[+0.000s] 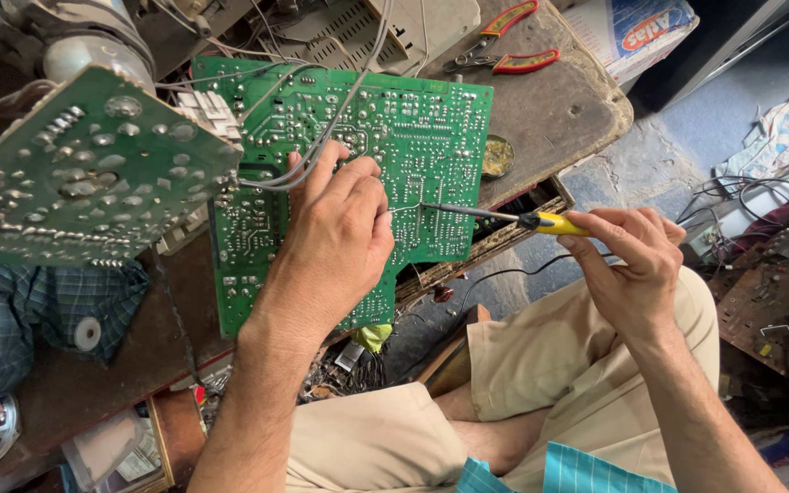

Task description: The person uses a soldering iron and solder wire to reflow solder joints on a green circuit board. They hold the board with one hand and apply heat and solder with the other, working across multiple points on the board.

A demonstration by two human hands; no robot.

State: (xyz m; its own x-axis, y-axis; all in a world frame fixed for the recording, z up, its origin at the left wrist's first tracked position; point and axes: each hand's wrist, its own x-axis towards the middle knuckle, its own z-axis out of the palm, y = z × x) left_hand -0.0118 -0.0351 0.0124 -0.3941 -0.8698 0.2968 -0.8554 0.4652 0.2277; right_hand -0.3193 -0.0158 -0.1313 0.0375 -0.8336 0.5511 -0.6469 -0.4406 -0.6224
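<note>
Green circuit board (413, 146) lies under the left hand (335, 242), fingers pinching thin solder wire (404, 208), while the right hand (632, 260) grips a yellow soldering iron (504, 217) near a round flux tin (498, 156).

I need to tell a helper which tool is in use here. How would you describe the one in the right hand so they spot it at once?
Start at the big green circuit board on the brown workbench. From its middle a thin metal rod runs right to a yellow handle pinched in the right hand: the soldering iron. Unlike the red-handled pliers lying above, it is slim, straight and yellow-gripped.
</note>
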